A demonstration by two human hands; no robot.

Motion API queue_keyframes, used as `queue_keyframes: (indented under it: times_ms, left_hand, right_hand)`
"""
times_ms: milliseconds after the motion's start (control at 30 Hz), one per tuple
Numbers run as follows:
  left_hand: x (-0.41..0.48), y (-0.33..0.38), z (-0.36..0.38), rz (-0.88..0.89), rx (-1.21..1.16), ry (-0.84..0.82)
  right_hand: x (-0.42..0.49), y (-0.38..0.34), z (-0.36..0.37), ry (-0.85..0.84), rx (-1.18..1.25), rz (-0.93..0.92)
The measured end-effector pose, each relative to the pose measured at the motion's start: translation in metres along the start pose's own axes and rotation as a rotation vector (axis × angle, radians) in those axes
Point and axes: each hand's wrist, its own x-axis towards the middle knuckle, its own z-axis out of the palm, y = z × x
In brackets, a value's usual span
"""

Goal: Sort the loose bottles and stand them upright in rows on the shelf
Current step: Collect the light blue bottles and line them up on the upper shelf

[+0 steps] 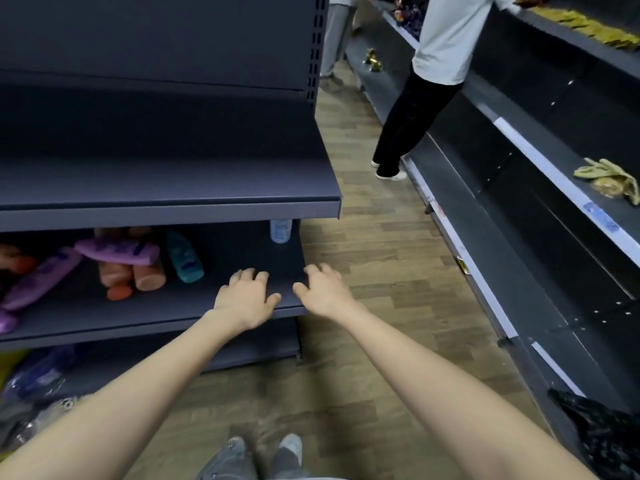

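Observation:
Loose bottles lie in a heap on the middle shelf (207, 306): a purple bottle (117, 251) across orange bottles (149, 277), a second purple bottle (38, 280) at the left, and a teal bottle (185, 259) on its side. A small pale blue bottle (280, 231) stands upright at the shelf's back right. My left hand (247, 296) hovers over the shelf's right front part with loosely curled fingers, holding nothing. My right hand (322, 289) is beside it at the shelf's right corner, fingers also relaxed and empty.
An upper shelf (173, 202) overhangs the bottles. Bagged goods (31, 386) sit on the bottom shelf at the left. A person (433, 81) stands in the wooden-floored aisle at a long shelving unit (519, 188) on the right. A black bag (602, 434) lies at lower right.

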Motion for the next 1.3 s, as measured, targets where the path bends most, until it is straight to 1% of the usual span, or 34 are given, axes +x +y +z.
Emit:
queue_keyframes:
  times_ms: [133,333,600,767,967,1100,1300]
  left_hand:
    - [0.0,-0.013,0.004,-0.047,-0.018,-0.018]
    - [0.004,-0.027,0.015,-0.075,-0.046,-0.056]
    - [0.021,-0.05,0.033,-0.076,-0.058,-0.12]
    - [0.038,-0.061,0.046,-0.054,-0.06,-0.159]
    - [0.055,-0.067,0.067,-0.017,-0.045,-0.154]
    - [0.068,-0.072,0.079,-0.026,-0.057,-0.132]
    - [0.088,-0.074,0.1,-0.052,-0.106,-0.046]
  right_hand:
    - [0.007,-0.01,0.012,-0.039,-0.016,-0.038]
    - [0.017,-0.014,0.03,-0.1,-0.036,-0.044]
    - [0.037,-0.008,0.054,-0.138,-0.056,0.025]
    - [0.05,-0.005,0.076,-0.16,-0.014,0.077]
    - [0.066,-0.007,0.098,-0.123,0.03,0.102]
    - [0.081,-0.003,0.11,-0.086,0.07,0.111]
    - [0.1,0.012,0.127,-0.052,0.121,0.096]
